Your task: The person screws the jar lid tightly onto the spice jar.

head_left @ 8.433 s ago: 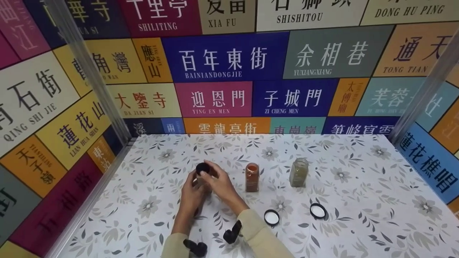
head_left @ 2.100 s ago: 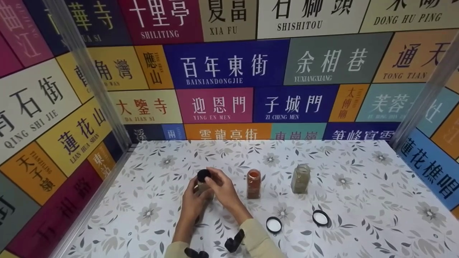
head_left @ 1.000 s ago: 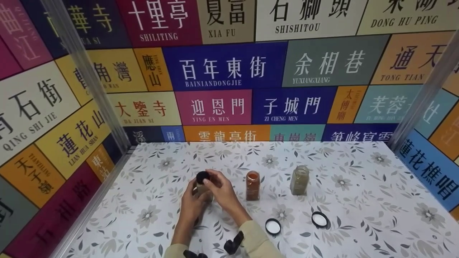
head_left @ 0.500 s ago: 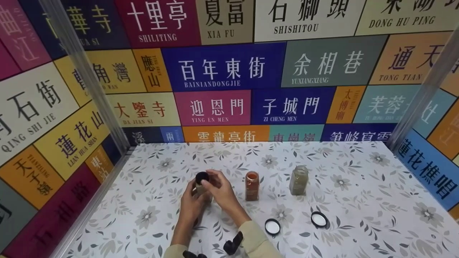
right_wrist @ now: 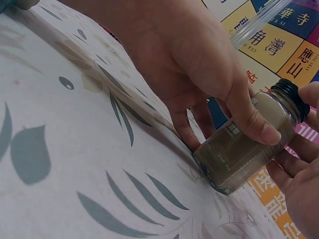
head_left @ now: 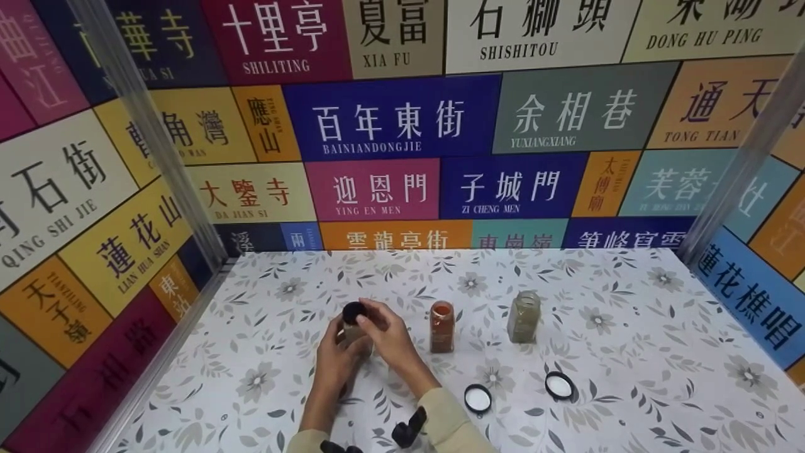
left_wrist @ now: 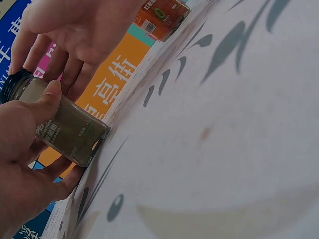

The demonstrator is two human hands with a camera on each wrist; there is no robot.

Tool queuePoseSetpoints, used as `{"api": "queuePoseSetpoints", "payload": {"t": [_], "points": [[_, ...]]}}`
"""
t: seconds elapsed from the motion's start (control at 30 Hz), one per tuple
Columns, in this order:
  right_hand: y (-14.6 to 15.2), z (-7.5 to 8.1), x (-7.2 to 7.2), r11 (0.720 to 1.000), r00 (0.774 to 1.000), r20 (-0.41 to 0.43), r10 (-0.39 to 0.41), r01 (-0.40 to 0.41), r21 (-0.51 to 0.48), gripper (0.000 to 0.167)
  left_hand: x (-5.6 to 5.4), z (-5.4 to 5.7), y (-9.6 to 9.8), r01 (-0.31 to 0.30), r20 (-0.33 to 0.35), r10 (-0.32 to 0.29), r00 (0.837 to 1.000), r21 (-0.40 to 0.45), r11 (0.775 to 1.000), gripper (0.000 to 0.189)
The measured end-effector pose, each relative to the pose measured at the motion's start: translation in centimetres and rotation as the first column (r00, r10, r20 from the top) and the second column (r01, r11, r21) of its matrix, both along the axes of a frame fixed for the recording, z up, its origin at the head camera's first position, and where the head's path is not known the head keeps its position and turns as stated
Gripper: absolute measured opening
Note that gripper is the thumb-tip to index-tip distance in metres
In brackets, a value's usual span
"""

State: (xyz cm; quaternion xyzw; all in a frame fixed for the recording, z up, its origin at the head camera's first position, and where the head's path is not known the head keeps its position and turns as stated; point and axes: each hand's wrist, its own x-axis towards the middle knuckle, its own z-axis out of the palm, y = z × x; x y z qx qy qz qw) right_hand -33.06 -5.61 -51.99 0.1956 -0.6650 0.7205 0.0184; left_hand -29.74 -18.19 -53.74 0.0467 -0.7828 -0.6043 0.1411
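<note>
Holding a glass jar (left_wrist: 72, 132) between two bare hands, a person works at a patterned tabletop (head_left: 629, 409). The jar is left of centre, upright, its base down at the tabletop; it is filled with something greyish brown and carries small white print. The left hand (head_left: 335, 353) is wrapped around the jar's body, thumb on one side and fingers on the other. The right hand (head_left: 387, 331) pinches the black cap (head_left: 354, 313) at the jar's mouth between thumb and fingertips. The cap sits on the mouth; how tightly cannot be told.

To the right of the hands stands an orange jar (head_left: 442, 331), upright and uncapped, its contents reddish orange. Farther right, well apart from it, stands a green jar (head_left: 524, 321), also upright and uncapped, its contents dull green. Nearer the person, two round lids lie on the tabletop, black-rimmed with white insides facing up: the left lid (head_left: 478, 399) and, a little farther away, the right lid (head_left: 560, 385).

Pale grey leaves and flowers cover the white tabletop. Beyond it rises a wall (head_left: 393, 116) of colourful panels lettered in Chinese. The person's sleeves (head_left: 458, 418) are pale yellow.
</note>
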Motion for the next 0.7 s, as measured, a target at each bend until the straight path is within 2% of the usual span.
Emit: {"api": "queuePoseSetpoints", "payload": {"t": [0.37, 0.57, 0.7], "points": [[-0.07, -0.05, 0.05, 1.0, 1.0, 0.002, -0.022, 0.022, 0.01, 0.042, 0.03, 0.02, 0.06, 0.0, 0.013, 0.0, 1.0, -0.008, 1.0, 0.066], [-0.13, 0.11, 0.08, 1.0, 1.0, 0.017, -0.025, 0.025, -0.019, 0.042, 0.09, 0.16, 0.09, -0.004, -0.009, 0.004, 1.0, -0.029, 1.0, 0.065], [-0.03, 0.17, 0.12, 1.0, 1.0, 0.02, -0.019, 0.019, -0.005, 0.045, 0.1, 0.16, 0.08, -0.003, -0.016, 0.003, 1.0, -0.014, 1.0, 0.064]]}}
